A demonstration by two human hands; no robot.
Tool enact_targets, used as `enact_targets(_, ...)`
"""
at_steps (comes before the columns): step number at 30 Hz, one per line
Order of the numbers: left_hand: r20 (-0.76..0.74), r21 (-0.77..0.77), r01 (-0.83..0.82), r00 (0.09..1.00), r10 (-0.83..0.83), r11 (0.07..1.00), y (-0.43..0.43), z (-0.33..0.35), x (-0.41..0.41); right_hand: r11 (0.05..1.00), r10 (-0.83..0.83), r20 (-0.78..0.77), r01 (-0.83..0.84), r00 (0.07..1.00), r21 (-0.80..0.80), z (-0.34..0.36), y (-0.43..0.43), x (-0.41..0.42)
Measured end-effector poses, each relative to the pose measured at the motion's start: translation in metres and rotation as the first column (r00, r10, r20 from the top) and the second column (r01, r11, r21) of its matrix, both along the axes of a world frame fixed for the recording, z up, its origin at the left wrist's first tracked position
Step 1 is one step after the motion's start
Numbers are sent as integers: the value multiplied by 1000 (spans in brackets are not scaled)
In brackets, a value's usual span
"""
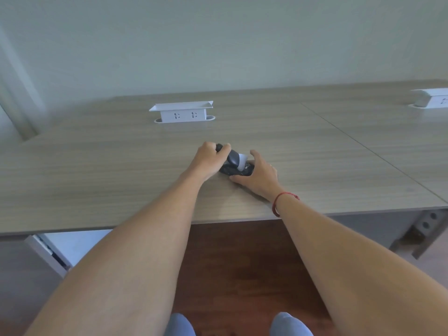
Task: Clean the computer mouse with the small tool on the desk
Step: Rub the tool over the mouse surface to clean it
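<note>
Person: bare forearms, no sleeves.
Thin red string bracelet [278,202] on right wrist; blue-grey trouser knees [291,323] below.

Desk [121,166]: matt wood-grain laminate, smooth. Socket box [183,112]: white plastic, matt. Mouse [234,171]: black plastic, slight gloss. Small tool [234,158]: dark grey plastic w/ pale end. Floor [242,275]: glossy brown wood.

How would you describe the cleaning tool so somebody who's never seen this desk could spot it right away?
Start at the white socket box standing up from the wooden desk, then come toward the desk's near edge to where the two hands meet. The left hand grips a dark tool tilted down onto the black mouse that the right hand steadies. Its pale grey-white tip sets it apart.
</note>
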State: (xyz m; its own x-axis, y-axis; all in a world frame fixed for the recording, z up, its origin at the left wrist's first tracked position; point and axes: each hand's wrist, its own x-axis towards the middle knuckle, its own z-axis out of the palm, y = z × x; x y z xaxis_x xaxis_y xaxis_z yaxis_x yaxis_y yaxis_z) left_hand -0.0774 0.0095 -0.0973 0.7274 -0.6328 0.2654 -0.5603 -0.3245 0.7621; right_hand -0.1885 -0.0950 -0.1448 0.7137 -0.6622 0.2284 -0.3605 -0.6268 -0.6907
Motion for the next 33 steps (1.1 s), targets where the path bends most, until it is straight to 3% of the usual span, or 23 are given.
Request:
enact_targets(8, 146, 35, -140, 980, 133, 990, 19, 0, 17, 997, 77, -19, -77, 997, 17, 10, -1, -4)
enact_targets(14, 25, -61, -53, 998, 54, 997, 6, 0, 3, 990, 130, 0, -130, 991, 53, 14, 0, -8)
enact_targets(21, -128, -102, -340, 936, 327, 935, 21, -21, 23, 995, 100, 7, -100, 995, 27, 10, 2, -7)
enact_targets(26, -192, -215, -187, 970, 147, 959, -1, 0, 1, 997, 59, -4, -59, 998, -40, 6, 3, -3)
enact_targets(30, -37, -118, -44, 999, 40, 992, -17, 6, -15, 999, 40, -28, -40, 999, -16, 3, 1, -2)
enact_targets(33, -21, -63, -103, 995, 102, 993, -7, -6, -8, 999, 35, -14, -35, 999, 19, 3, -1, -3)
